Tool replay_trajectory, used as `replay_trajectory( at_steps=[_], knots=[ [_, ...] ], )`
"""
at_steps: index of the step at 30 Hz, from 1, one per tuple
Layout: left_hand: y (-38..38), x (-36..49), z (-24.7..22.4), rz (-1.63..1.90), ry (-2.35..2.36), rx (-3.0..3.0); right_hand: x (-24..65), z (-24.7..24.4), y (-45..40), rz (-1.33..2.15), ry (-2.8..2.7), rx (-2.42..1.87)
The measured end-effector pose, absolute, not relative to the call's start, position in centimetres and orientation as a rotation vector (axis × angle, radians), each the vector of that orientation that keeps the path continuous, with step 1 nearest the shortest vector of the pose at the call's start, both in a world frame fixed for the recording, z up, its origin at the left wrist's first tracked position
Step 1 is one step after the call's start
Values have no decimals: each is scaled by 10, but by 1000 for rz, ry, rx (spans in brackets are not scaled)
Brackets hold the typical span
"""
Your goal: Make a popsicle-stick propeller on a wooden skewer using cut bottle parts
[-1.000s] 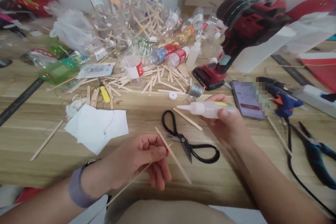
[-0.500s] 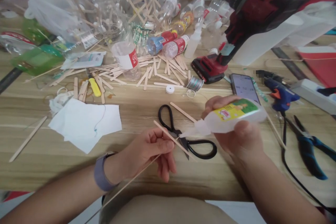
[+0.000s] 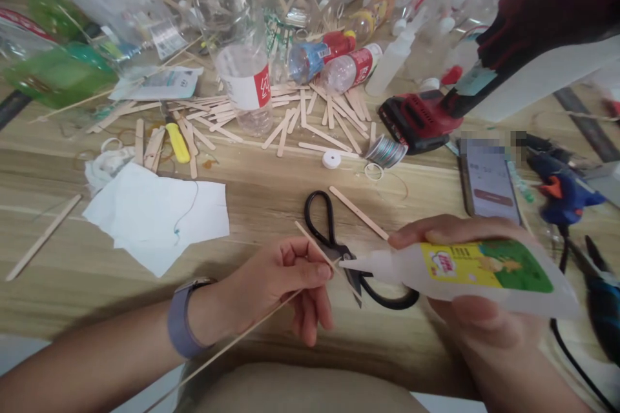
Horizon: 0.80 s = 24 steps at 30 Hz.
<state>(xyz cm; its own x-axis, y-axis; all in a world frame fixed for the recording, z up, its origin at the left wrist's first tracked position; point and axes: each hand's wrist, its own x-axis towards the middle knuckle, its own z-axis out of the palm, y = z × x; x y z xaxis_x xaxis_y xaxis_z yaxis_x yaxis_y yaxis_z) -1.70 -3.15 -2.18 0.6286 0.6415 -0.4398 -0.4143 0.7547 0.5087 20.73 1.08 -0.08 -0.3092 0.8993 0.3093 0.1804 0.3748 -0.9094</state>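
Between thumb and fingers, my left hand (image 3: 295, 277) pinches a flat wooden craft stick (image 3: 312, 239) and a long thin wooden stick (image 3: 227, 348), which cross near the fingertips. The thin stick runs down toward the bottom left. My right hand (image 3: 489, 316) is wrapped round a glue bottle (image 3: 484, 271) with a yellow and green label, lying nearly level. Its narrow nozzle points left, at the spot where the sticks cross; whether it touches them I cannot tell. Black-handled scissors (image 3: 320, 213) lie open on the table beneath, partly covered by the bottle.
Loose craft sticks (image 3: 329, 135), a wire spool (image 3: 387, 151) and plastic bottles (image 3: 349, 68) crowd the back. White paper (image 3: 159, 206) and a yellow-handled tool (image 3: 177, 142) lie left. A cordless drill (image 3: 421, 119), phone (image 3: 489, 181), glue gun (image 3: 564, 193) and pliers (image 3: 603, 303) stand or lie right.
The camera view has shifted and come closer on the right. The glue bottle is tipped flatter, its nozzle still by the sticks. My left hand keeps its pinch.
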Motion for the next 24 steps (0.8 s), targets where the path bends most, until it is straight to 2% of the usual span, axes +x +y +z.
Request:
replay_trajectory(
  at_steps=[3, 24],
  knots=[
    [-31, -17, -23, 613, 650, 378, 204, 3, 11, 1049, -1637, -811],
    [-32, -16, -28, 602, 654, 370, 198, 18, 9, 896, -1888, -764]
  ],
)
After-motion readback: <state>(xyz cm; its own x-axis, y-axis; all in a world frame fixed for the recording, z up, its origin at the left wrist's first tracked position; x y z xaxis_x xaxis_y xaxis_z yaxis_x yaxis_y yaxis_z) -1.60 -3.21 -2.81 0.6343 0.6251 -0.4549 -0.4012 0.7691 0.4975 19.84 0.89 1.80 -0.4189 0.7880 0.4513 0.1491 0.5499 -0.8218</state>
